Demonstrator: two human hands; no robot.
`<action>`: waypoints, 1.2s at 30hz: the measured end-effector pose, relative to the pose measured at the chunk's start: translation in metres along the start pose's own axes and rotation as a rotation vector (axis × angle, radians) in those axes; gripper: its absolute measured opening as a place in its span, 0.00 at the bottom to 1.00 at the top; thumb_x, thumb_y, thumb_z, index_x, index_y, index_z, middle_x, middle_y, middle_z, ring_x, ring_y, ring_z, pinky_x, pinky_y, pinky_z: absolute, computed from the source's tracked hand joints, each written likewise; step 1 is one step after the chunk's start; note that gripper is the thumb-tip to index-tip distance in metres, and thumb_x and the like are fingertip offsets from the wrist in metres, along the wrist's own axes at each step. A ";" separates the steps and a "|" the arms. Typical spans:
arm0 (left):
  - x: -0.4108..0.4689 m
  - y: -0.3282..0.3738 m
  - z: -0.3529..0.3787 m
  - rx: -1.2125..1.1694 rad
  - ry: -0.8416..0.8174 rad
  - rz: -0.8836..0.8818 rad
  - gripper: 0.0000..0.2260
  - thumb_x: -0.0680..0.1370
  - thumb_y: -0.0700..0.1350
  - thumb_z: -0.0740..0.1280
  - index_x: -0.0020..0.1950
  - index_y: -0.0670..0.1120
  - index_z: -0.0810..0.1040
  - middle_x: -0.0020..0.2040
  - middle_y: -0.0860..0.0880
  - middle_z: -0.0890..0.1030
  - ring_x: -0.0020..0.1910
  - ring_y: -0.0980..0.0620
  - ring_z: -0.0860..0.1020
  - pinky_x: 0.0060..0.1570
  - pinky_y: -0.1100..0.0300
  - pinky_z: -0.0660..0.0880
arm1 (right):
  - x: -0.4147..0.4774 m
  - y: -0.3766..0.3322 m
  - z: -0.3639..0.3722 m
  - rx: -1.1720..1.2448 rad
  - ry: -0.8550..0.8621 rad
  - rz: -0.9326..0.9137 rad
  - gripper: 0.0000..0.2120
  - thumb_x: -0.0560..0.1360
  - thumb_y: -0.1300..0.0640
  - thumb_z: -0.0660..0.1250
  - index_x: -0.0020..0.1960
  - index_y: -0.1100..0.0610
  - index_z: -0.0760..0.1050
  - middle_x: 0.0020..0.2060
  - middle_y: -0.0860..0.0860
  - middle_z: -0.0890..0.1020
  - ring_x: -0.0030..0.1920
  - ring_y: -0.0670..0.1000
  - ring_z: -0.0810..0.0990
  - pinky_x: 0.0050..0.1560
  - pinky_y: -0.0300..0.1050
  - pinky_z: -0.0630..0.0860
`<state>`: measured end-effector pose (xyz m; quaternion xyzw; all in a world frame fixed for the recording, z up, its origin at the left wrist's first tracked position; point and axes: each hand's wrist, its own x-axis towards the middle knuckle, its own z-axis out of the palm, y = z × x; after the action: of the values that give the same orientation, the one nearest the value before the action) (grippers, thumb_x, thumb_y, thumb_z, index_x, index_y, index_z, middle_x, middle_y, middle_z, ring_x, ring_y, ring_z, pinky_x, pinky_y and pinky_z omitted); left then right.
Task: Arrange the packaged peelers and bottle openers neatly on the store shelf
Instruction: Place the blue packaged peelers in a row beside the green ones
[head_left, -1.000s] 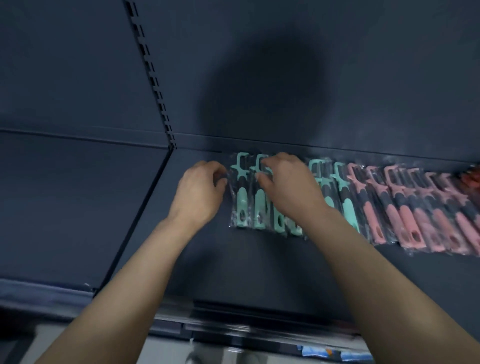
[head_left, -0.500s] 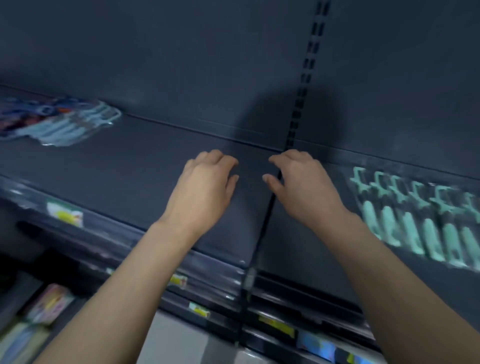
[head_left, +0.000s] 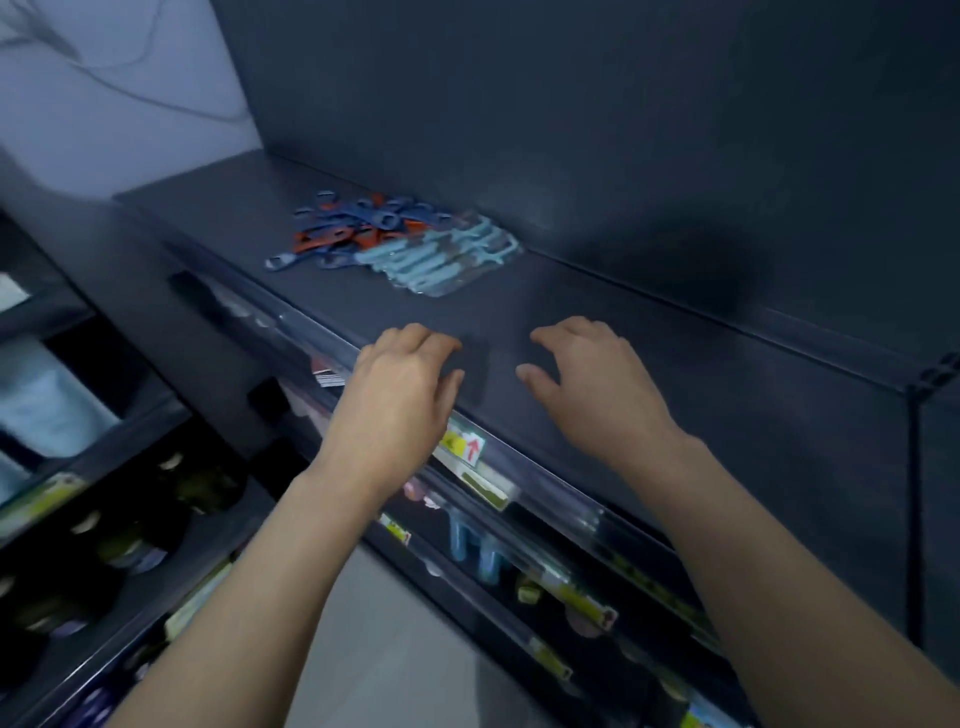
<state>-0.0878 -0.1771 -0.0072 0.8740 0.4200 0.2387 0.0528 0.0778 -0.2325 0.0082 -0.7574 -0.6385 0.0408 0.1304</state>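
Observation:
A loose heap of blue and orange bottle openers (head_left: 358, 228) lies on the dark shelf (head_left: 649, 364) at the upper left. Pale blue packaged peelers (head_left: 444, 257) lie beside them to the right, overlapping in clear wrap. My left hand (head_left: 400, 395) hovers over the shelf's front edge, fingers loosely curled, holding nothing. My right hand (head_left: 587, 384) hovers over the shelf a little to the right, also empty with relaxed fingers. Both hands are below and to the right of the heap, apart from it.
A clear price rail (head_left: 483, 462) with yellow labels runs along the shelf's front edge. Lower shelves hold other goods, including blue-handled items (head_left: 475, 545). A shelf upright (head_left: 930, 374) stands at the far right. A pale wall is at the upper left.
The view has swung left: the tidy teal and pink peeler row is out of sight and the loose heap is now near. Both hands let go of the peelers and moved left, empty.

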 end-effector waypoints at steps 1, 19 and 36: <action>0.003 -0.011 -0.002 -0.002 0.002 -0.026 0.13 0.77 0.43 0.65 0.61 0.42 0.76 0.52 0.44 0.77 0.54 0.42 0.74 0.55 0.47 0.72 | 0.012 -0.008 0.004 0.009 -0.011 -0.011 0.18 0.80 0.49 0.58 0.63 0.59 0.72 0.60 0.56 0.75 0.60 0.56 0.71 0.61 0.52 0.68; 0.151 -0.141 0.030 -0.014 -0.111 -0.069 0.13 0.77 0.44 0.65 0.61 0.42 0.75 0.56 0.43 0.77 0.56 0.42 0.74 0.57 0.49 0.70 | 0.196 -0.035 0.050 0.104 -0.033 0.139 0.16 0.78 0.48 0.61 0.58 0.59 0.73 0.56 0.57 0.75 0.58 0.57 0.73 0.55 0.50 0.72; 0.269 -0.205 0.086 -0.099 -0.653 0.083 0.24 0.68 0.58 0.70 0.56 0.44 0.76 0.54 0.43 0.75 0.53 0.44 0.74 0.54 0.48 0.74 | 0.281 -0.067 0.097 0.381 0.033 0.893 0.40 0.73 0.46 0.69 0.74 0.61 0.51 0.65 0.62 0.66 0.65 0.61 0.66 0.64 0.51 0.68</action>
<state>-0.0495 0.1681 -0.0426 0.9171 0.3328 -0.0321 0.2173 0.0423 0.0667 -0.0391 -0.9205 -0.2302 0.1969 0.2467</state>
